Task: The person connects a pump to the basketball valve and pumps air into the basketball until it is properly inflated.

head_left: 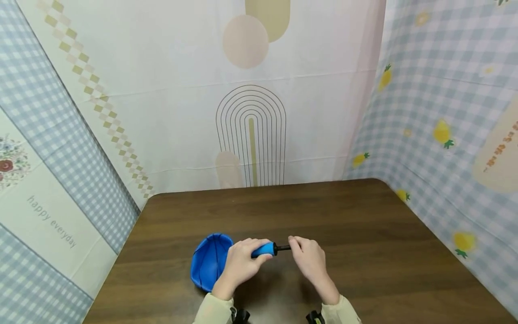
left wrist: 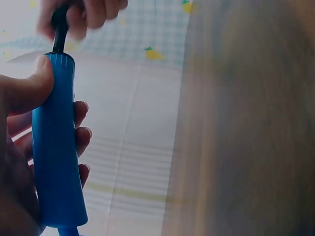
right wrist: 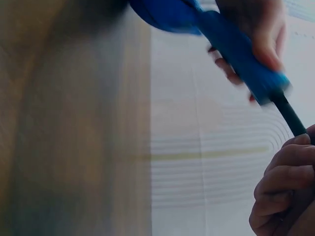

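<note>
Ball (head_left: 204, 268) on table (head_left: 344, 216), pump (head_left: 265, 249) to its right, backdrop (head_left: 178, 135) behind table, left cloth (head_left: 44, 81) and right cloth (head_left: 429, 99) flanking

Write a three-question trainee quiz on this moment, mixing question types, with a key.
1. Multiple choice: what does the left grip hold?
(a) a drinking cup
(b) the blue pump barrel
(c) a folded cloth

2. True or false: the right grip holds nothing.

3. Fill in the blank: in the head view, the dented blue ball appears to the picture's ____ of the blue pump barrel.

Key: 1. b. 2. False; it holds the end of the black rod. 3. left.
</note>
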Tool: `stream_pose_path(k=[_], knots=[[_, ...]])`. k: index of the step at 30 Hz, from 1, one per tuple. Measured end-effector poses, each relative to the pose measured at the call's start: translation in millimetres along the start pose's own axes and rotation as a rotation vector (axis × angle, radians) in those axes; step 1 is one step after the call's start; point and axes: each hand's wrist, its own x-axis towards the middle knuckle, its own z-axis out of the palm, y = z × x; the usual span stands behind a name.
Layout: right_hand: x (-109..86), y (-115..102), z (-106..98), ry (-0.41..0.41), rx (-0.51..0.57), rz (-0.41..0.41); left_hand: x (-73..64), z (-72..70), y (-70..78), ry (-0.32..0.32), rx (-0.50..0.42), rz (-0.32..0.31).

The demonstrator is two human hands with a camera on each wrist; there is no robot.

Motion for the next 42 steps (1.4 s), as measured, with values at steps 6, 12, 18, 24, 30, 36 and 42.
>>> stream_pose_path(k=[6,12,18,24,30,36,42], knots=[[1.4,3,-9,0.077,-0.015,0.057,-2.4,-1.3,-2.8,0.035,-0.003,-0.048],[-10.3,-4,10,-0.033,-0.03,0.051,-4.3,14.2,5.5,0.018,-0.02,0.051],[-10.1,-4,12,-0.135,0.027,0.091,-4.5,7.3,-1.0,-0.044,0.021,0.068],[0.0,1,-11,-0.044,0.093,0.09,-2.5,-16.2,-13.1,-0.051,0.022,-0.099],[-2.1,6,-17,0.0,0.244,0.15,-4.7,-13.5,-13.2,-0.047,-0.013,-0.112],[-10.4,-9,0,-0.034,0.207,0.157,-6.0,-0.6,-2.2,-0.028,-0.072,0.0],[-14.9,-10,15,-0.108,0.255,0.141,-8.1,2.4,4.8,-0.016,-0.084,0.037]])
